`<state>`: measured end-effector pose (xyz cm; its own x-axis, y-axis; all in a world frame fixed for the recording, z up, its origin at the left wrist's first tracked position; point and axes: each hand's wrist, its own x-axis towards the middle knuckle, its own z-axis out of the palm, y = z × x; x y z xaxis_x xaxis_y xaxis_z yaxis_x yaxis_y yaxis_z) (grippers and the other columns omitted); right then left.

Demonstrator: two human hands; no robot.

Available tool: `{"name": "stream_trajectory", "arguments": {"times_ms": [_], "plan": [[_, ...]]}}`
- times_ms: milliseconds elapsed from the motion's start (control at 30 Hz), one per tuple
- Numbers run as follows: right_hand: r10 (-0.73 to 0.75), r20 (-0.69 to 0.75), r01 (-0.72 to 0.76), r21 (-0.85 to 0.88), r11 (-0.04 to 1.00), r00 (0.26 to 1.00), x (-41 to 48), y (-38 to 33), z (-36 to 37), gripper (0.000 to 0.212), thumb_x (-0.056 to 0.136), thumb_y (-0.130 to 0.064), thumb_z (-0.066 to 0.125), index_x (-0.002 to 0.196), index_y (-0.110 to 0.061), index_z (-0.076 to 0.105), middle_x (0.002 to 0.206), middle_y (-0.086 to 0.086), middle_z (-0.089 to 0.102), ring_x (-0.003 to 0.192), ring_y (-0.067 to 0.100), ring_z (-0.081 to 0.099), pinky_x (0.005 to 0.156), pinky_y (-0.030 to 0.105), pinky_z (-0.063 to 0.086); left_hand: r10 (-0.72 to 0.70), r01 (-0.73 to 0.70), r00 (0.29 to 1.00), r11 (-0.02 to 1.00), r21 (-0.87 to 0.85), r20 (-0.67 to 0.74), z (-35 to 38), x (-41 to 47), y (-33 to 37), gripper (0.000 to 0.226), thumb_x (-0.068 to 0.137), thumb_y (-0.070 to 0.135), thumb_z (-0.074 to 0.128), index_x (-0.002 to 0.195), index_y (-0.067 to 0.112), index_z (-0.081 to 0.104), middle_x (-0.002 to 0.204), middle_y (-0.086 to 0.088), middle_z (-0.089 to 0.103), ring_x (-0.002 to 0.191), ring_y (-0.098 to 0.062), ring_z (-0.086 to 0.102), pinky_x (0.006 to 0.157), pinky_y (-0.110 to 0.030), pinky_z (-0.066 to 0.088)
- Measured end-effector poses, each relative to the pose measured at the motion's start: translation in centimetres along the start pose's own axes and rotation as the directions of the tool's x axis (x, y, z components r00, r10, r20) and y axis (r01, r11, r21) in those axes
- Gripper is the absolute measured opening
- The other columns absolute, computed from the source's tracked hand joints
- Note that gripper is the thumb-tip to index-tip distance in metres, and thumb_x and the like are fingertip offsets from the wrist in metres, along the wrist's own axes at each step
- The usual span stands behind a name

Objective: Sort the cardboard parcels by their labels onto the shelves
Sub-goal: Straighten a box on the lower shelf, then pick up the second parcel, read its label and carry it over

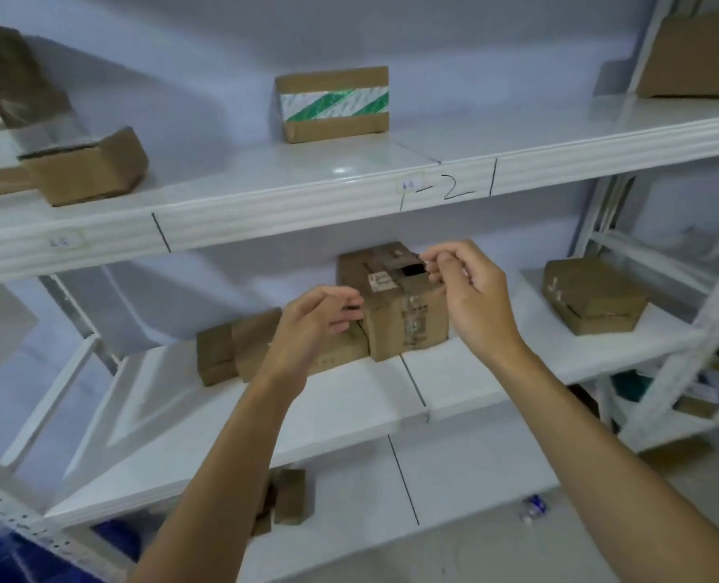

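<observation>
flat parcel [261, 351] partly behind left hand [313, 317], shelf labels [65, 241] unreadable

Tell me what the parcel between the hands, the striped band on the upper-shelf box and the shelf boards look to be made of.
Parcel: brown corrugated cardboard, matte and scuffed, with clear glossy tape down its front and a torn hole near the top.
Striped band: green-and-white tape or printed film, judging by its slight sheen.
Shelf boards: smooth white panels, glossy enough to reflect light; painted metal or laminate, hard to say which.

Lighting: cool, even, bluish. Glare: small spot on my upper shelf [341, 170]. Shadows: soft. Blur: frame edges smeared, shelf lines bowed by wide lens.
</observation>
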<state>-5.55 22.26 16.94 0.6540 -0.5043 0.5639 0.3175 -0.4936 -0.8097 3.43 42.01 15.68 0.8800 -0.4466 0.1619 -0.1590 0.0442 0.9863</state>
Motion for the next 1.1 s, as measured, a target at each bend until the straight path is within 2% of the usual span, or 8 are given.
{"name": "stream_trajectory", "arguments": {"times_ms": [100,233,367,467,633,733,833,1100], "plan": [[0.09,0.021,-0.089,-0.014,0.996,0.996,0.4,3.8,-6.1,0.027,0.103,-0.016,0.045,0.095,-0.022,0.07,0.093,-0.004,0.07,0.09,0.014,0.067,0.081,0.041,0.057,-0.027,0.027,0.999,1.0,0.015,0.036,5.8,0.2,-1.8,0.026,0.104,0.018,0.056,0.093,0.02,0.08,0.104,-0.013,0.08,0.108,-0.039,0.074,0.107,-0.057,0.052],[0.195,0.0,-0.195,-0.001,0.981,0.981,0.8,8.4,-12.9,0.027,0.103,-0.016,0.046,0.093,-0.027,0.068,0.086,-0.004,0.069,0.084,0.017,0.069,0.075,0.035,0.057,-0.048,0.046,0.994,0.999,0.016,0.102,14.0,0.6,-3.0,0.025,0.096,0.029,0.059,0.101,0.012,0.076,0.114,-0.024,0.075,0.11,-0.041,0.072,0.106,-0.054,0.053],[0.246,0.0,-0.245,-0.049,0.968,0.969,1.7,11.5,-19.1,0.022,0.105,-0.011,0.046,0.102,-0.016,0.067,0.09,0.0,0.069,0.088,0.019,0.068,0.084,0.039,0.056,-0.101,0.1,0.991,0.995,0.02,0.086,20.6,2.1,-4.6,0.018,0.104,0.02,0.059,0.1,0.014,0.076,0.108,-0.012,0.078,0.109,-0.034,0.074,0.109,-0.056,0.051],[0.29,0.016,-0.287,-0.094,0.953,0.957,2.6,13.7,-22.6,0.019,0.104,-0.013,0.049,0.104,-0.016,0.068,0.093,-0.005,0.069,0.092,0.014,0.067,0.094,0.042,0.055,-0.163,0.159,0.984,0.986,0.053,0.077,23.9,3.2,-5.6,0.022,0.103,0.024,0.061,0.112,0.011,0.076,0.118,-0.011,0.077,0.112,-0.027,0.074,0.11,-0.05,0.051],[0.459,0.101,-0.428,-0.227,0.875,0.883,3.9,17.7,-26.3,0.016,0.104,-0.018,0.051,0.11,-0.014,0.066,0.101,-0.001,0.067,0.098,0.018,0.064,0.093,0.035,0.049,-0.248,0.237,0.957,0.967,0.092,0.15,28.1,4.6,-7.6,0.019,0.103,0.018,0.058,0.111,0.012,0.074,0.128,-0.015,0.072,0.118,-0.029,0.07,0.105,-0.042,0.05],[0.534,0.13,-0.478,-0.308,0.822,0.835,4.5,20.3,-27.7,0.023,0.102,-0.019,0.054,0.12,-0.011,0.066,0.116,0.006,0.068,0.114,0.026,0.064,0.106,0.044,0.049,-0.278,0.259,0.949,0.957,0.132,0.151,31.0,6.0,-9.3,0.021,0.103,0.016,0.057,0.11,0.009,0.076,0.123,-0.012,0.074,0.112,-0.028,0.073,0.101,-0.041,0.053],[0.579,0.135,-0.505,-0.356,0.786,0.804,5.3,22.2,-29.0,0.027,0.103,-0.022,0.053,0.124,-0.011,0.065,0.116,0.003,0.065,0.114,0.024,0.061,0.098,0.034,0.045,-0.303,0.277,0.937,0.947,0.163,0.173,33.8,8.0,-10.8,0.02,0.102,0.016,0.057,0.105,0.012,0.077,0.116,-0.007,0.076,0.105,-0.022,0.075,0.098,-0.037,0.054],[0.589,0.084,-0.495,-0.454,0.74,0.804,10.2,28.5,-31.8,0.026,0.103,-0.026,0.053,0.123,-0.014,0.065,0.115,0.0,0.062,0.108,0.021,0.059,0.093,0.031,0.042,-0.349,0.329,0.915,0.936,0.127,0.2,40.6,15.4,-14.4,0.019,0.1,0.017,0.059,0.105,0.015,0.077,0.119,-0.01,0.076,0.109,-0.025,0.074,0.096,-0.036,0.053]]}}
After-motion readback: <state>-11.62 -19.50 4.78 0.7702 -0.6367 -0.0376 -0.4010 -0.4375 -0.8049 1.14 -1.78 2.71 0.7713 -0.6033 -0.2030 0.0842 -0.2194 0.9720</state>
